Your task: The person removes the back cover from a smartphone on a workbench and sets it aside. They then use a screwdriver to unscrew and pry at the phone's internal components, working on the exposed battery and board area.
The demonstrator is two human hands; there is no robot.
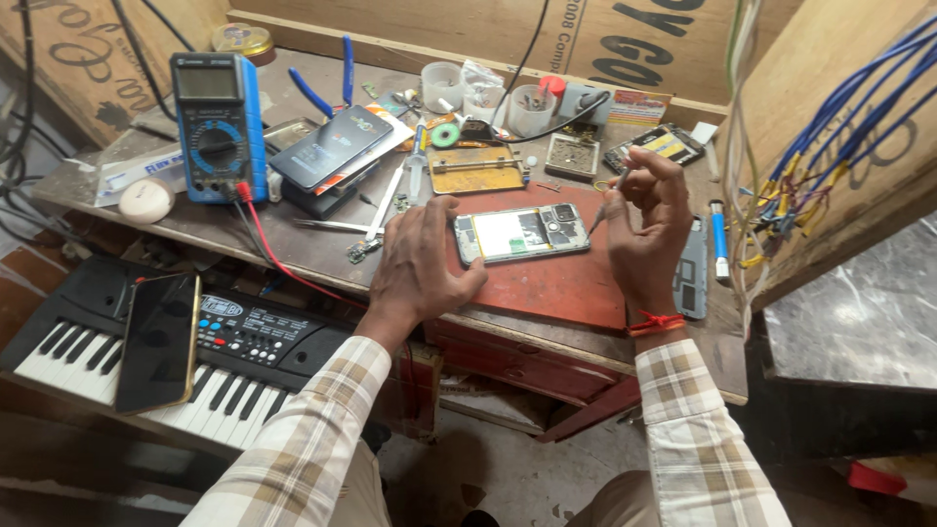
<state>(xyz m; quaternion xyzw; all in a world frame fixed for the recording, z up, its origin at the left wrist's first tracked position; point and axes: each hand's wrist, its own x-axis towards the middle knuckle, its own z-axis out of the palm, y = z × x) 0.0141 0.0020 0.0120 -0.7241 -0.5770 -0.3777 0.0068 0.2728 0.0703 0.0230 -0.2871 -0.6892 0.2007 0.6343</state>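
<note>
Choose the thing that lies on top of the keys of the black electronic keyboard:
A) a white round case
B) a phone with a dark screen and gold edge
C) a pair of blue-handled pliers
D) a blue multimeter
B: the phone with a dark screen and gold edge rests across the white keys of the keyboard, while the multimeter stands up on the workbench.

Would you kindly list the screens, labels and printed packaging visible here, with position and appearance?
Blue multimeter, back left of the bench: upright, grey blank display.
Dark smartphone, beside the meter: glossy black screen.
Gold-edged phone, lying on the black keyboard: dark screen.
Brown cardboard, along the back wall: large black lettering.
</note>
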